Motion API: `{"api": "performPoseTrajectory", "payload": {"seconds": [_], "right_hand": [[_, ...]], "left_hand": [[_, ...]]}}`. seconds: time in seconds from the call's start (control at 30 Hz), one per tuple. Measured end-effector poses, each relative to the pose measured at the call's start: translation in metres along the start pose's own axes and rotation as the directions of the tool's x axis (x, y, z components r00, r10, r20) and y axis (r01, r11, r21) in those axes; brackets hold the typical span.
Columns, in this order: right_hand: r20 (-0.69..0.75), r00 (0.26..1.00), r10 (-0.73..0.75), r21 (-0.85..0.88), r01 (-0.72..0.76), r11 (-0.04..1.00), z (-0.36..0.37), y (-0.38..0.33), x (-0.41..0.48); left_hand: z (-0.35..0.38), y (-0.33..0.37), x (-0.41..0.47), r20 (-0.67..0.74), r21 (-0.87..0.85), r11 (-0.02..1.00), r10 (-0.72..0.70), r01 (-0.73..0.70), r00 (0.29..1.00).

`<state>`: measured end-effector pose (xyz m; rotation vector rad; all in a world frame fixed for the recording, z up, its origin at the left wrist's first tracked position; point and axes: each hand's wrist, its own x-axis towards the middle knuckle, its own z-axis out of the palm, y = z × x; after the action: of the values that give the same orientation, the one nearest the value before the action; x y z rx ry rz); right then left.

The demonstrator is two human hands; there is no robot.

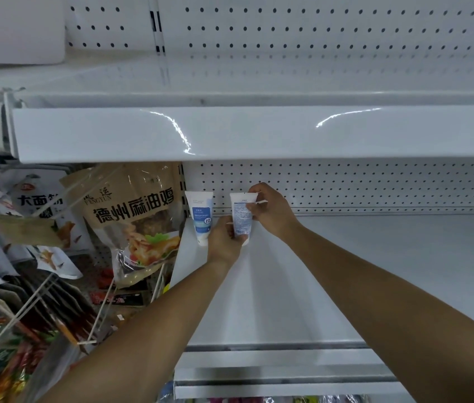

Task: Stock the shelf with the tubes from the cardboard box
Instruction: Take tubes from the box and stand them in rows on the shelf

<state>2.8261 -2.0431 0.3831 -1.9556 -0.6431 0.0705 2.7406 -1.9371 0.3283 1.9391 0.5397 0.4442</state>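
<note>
A white tube with a blue label [201, 218] stands cap-down at the back left of the white shelf [375, 280], leaning on the perforated back wall. Just to its right a second white tube [241, 216] is upright with its printed back side facing me. My left hand [224, 242] grips this second tube near its cap end. My right hand [270, 212] pinches its flat top end. The cardboard box is out of view.
An upper white shelf [259, 132] overhangs the work area. To the left, snack bags [134, 222] hang on wire hooks beside the shelf's left edge. More white shelf rails [285, 370] lie below. The shelf stretches bare to the right.
</note>
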Motion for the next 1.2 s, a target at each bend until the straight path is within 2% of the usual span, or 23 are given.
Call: {"api": "performPoseTrajectory", "payload": {"seconds": [0.3, 0.43, 0.6, 0.77, 0.93, 1.2], "right_hand": [[0.017, 1.000, 0.007, -0.087, -0.006, 0.996, -0.007, -0.003, -0.004], [0.000, 0.998, 0.070, -0.091, -0.070, 0.993, -0.020, -0.009, -0.012], [0.046, 0.985, 0.168, -0.281, -0.149, 0.948, -0.033, -0.010, -0.035], [0.139, 0.961, 0.239, -0.551, -0.126, 0.825, -0.034, 0.000, -0.062], [0.208, 0.957, 0.203, -0.727, 0.012, 0.686, -0.033, -0.002, -0.081], [0.237, 0.958, 0.159, -0.767, 0.085, 0.636, -0.033, -0.005, -0.104]], "left_hand": [[-0.004, -0.001, 0.001, 0.070, 0.039, 0.999, 0.013, -0.016, 0.997], [-0.009, 0.000, -0.004, 0.092, 0.075, 0.997, 0.020, -0.027, 0.996], [-0.013, 0.000, -0.017, 0.144, 0.143, 0.990, -0.008, -0.013, 0.990], [-0.027, 0.006, -0.026, 0.130, 0.318, 0.948, -0.063, 0.018, 0.989], [-0.034, 0.008, -0.038, 0.197, 0.553, 0.830, -0.044, -0.074, 0.979], [-0.053, 0.010, -0.044, 0.281, 0.767, 0.582, 0.075, -0.271, 0.957]]}}
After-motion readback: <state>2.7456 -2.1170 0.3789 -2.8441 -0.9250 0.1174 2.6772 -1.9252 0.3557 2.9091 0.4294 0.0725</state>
